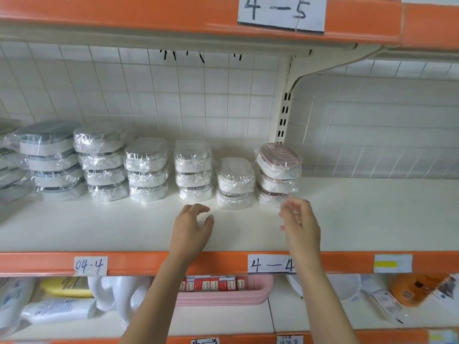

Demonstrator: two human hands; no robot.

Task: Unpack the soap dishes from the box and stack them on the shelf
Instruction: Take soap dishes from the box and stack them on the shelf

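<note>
blurring right hand before soap dishes

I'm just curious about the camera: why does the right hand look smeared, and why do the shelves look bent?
Head view: the right hand shows ghosted fingertips, which looks like motion blur; the left hand is sharper. The wide-angle lens bows the orange shelf edge and the tiles. Even, soft light, faint shadows. The dishes' plastic wrap throws small glints; the far-left stacks are blurred.
</note>
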